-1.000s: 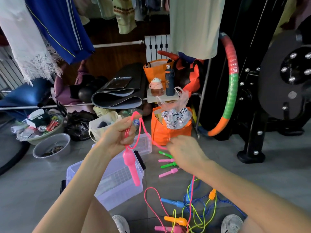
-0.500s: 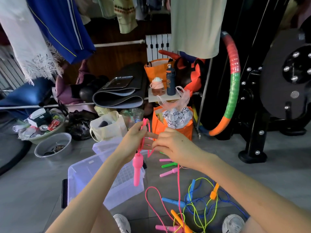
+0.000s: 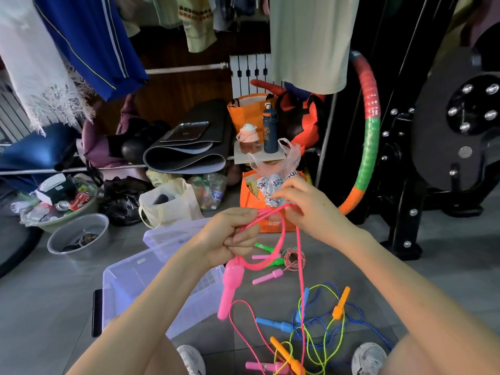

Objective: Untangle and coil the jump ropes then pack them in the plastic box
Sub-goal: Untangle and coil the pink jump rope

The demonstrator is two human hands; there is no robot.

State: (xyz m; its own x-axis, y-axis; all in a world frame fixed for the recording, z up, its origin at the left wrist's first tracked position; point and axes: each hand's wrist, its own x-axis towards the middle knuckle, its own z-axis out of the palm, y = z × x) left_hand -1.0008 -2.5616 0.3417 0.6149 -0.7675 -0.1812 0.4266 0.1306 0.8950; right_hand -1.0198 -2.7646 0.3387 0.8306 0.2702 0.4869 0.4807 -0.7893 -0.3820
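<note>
My left hand (image 3: 232,235) grips loops of a pink jump rope (image 3: 273,215), and its pink handle (image 3: 230,288) hangs below the fist. My right hand (image 3: 308,205) pinches the same cord a little to the right, and one strand drops from it to the floor. The clear plastic box (image 3: 130,288) stands open under my left forearm, its lid (image 3: 167,234) behind it. A tangle of blue, yellow-green and pink ropes (image 3: 319,328) with orange and blue handles lies on the floor between my shoes.
Loose pink and green handles (image 3: 266,277) and a small coiled striped rope (image 3: 293,259) lie beyond the box. An orange bag (image 3: 249,201), a grey bowl (image 3: 78,234), a cream bag (image 3: 170,204) and a hula hoop (image 3: 370,133) stand around.
My right hand has drawn away to the right from my left, stretching the pink cord into another loop. The view has come closer to my hands.
</note>
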